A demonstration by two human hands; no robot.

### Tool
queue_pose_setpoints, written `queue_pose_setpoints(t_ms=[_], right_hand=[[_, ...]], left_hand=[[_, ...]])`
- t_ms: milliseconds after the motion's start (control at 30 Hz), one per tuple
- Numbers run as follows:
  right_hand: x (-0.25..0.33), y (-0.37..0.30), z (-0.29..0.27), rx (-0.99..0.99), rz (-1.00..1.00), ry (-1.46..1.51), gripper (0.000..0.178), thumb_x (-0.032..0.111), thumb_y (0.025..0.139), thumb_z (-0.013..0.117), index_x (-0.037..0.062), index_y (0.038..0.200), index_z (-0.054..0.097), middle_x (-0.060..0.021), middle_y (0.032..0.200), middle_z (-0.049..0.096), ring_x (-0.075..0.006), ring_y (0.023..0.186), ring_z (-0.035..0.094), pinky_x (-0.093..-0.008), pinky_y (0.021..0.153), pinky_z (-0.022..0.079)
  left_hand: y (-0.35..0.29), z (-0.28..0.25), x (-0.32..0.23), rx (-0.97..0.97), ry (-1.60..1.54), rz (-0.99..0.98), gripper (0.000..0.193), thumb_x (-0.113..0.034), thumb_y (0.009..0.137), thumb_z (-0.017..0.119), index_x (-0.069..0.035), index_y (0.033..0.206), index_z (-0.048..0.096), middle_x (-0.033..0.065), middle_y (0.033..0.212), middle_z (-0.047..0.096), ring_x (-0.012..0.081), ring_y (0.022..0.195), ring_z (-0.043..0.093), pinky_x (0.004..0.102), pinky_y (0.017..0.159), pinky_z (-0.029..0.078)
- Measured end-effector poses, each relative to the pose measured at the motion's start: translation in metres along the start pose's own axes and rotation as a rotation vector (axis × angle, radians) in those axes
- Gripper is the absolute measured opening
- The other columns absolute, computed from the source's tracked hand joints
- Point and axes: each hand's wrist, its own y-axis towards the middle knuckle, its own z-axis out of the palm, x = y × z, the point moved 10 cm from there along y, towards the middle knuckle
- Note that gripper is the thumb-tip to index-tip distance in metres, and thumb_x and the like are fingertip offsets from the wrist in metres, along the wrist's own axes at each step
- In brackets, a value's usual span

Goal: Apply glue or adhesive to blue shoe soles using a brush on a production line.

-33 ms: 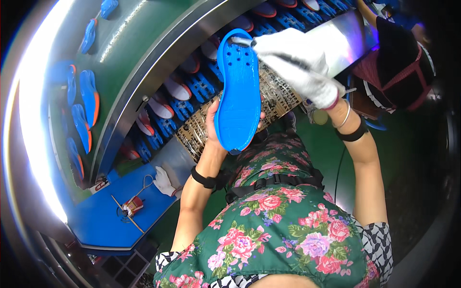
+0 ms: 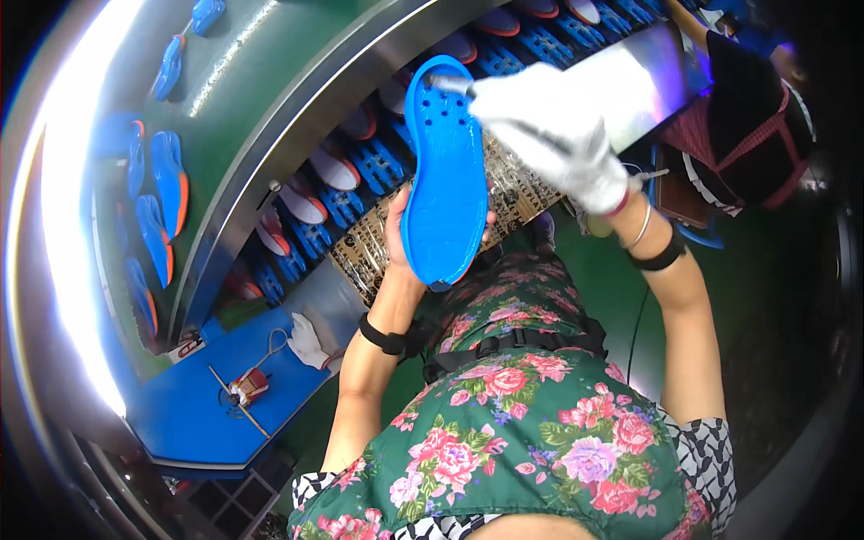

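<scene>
A blue shoe sole (image 2: 443,207) lies lengthwise in my bare left hand (image 2: 397,230), gripped from beneath with fingers along both side edges. Its inner face is up, glossy in places, with a raised rim and a cluster of small holes toward the far end. My right hand (image 2: 551,126), in a white glove, is closed around a thin brush (image 2: 450,84). The brush's tip rests inside the rim at the sole's far end, just beyond the holes. Most of the brush handle is hidden by the glove.
Beyond my hands a rack (image 2: 378,166) holds several soles and shoe uppers. A curved metal-edged conveyor (image 2: 225,99) carries blue soles with orange edges. On a blue table (image 2: 202,405) at lower left lie a spare white glove (image 2: 308,342) and a small red container (image 2: 252,385). Another person (image 2: 733,135) is at upper right.
My right hand has shifted slightly, its wrist turning a little, while the brush stays at the sole's far end. The sole has barely moved.
</scene>
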Motion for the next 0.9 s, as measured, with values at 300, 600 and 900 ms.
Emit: queue_pose_setpoints(t_ms=[300, 600, 900], right_hand=[[0.036, -0.046, 0.033, 0.074, 0.543, 0.816, 0.015, -0.004, 0.077, 0.079, 0.0026, 0.090, 0.077, -0.0164, 0.097, 0.076, -0.0266, 0.092, 0.073, -0.0373, 0.083, 0.058], [-0.004, -0.096, 0.077, 0.000, 0.885, 0.761, 0.019, -0.004, 0.082, 0.078, -0.0020, 0.101, 0.078, -0.0128, 0.100, 0.077, -0.0192, 0.090, 0.073, -0.0318, 0.083, 0.058], [-0.016, -0.154, 0.112, 0.049, 0.949, 0.743, 0.016, -0.001, 0.085, 0.078, 0.0007, 0.100, 0.079, -0.0089, 0.096, 0.078, -0.0152, 0.087, 0.072, -0.0296, 0.081, 0.056]], left_hand=[[-0.045, 0.052, -0.058, 0.119, 0.238, 0.349, 0.131, -0.074, 0.073, 0.078, -0.007, 0.164, 0.014, 0.0315, 0.157, 0.034, 0.0538, 0.127, 0.054, 0.0649, 0.101, 0.053], [-0.079, 0.113, -0.259, 0.304, -0.049, 0.738, 0.119, -0.052, 0.085, 0.080, -0.003, 0.163, 0.005, 0.0304, 0.166, 0.012, 0.0535, 0.150, 0.020, 0.0628, 0.122, 0.031], [-0.086, 0.088, -0.276, 0.165, -0.180, 1.049, 0.106, -0.071, 0.100, 0.038, 0.009, 0.160, 0.004, 0.0263, 0.167, 0.018, 0.0361, 0.157, 0.018, 0.0513, 0.130, 0.016]])
